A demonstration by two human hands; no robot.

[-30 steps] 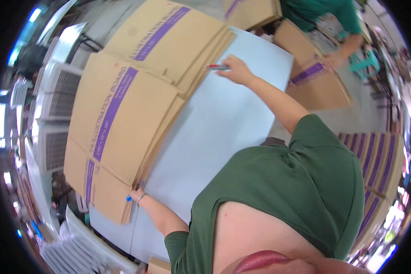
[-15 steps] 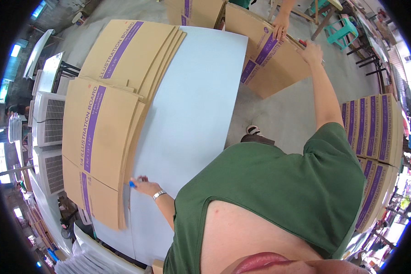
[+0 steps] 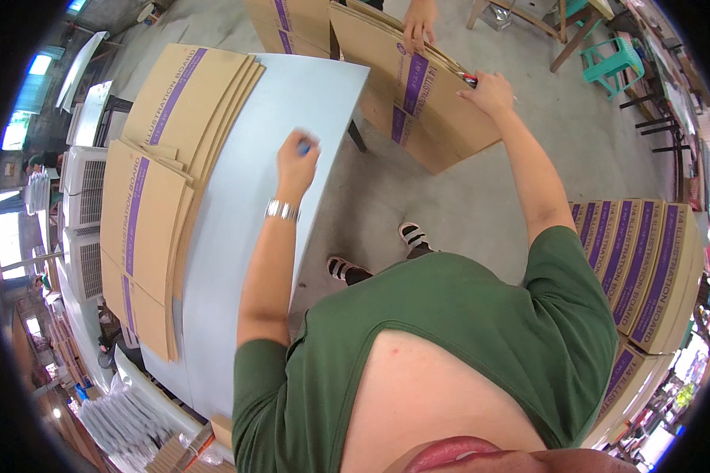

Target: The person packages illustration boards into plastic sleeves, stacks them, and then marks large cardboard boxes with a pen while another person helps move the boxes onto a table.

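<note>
My left hand (image 3: 296, 165), with a silver metal band at its wrist, is raised above the pale table and closed around a small blue object (image 3: 304, 147), blurred by motion. My right hand (image 3: 491, 94) grips the upper edge of a bundle of flattened cardboard cartons (image 3: 450, 118) with purple stripes. A small red item (image 3: 470, 80) shows at its fingertips; its kind is unclear. Another person's hand (image 3: 420, 22) rests on the same bundle's upper edge, left of mine. The bundle stands tilted beside the table's far end.
The pale table (image 3: 248, 213) bears stacks of flat cartons (image 3: 134, 221) along its left side. More cartons (image 3: 292, 27) stand beyond its far end. Upright boxes (image 3: 647, 268) are piled at my right. A green stool (image 3: 614, 65) stands at the far right, near a wooden table leg (image 3: 568, 49).
My left hand has risen from beside the near carton stack and moved forward and right with the blue object. My right hand keeps its grip on the bundle. The whole view has shifted.
</note>
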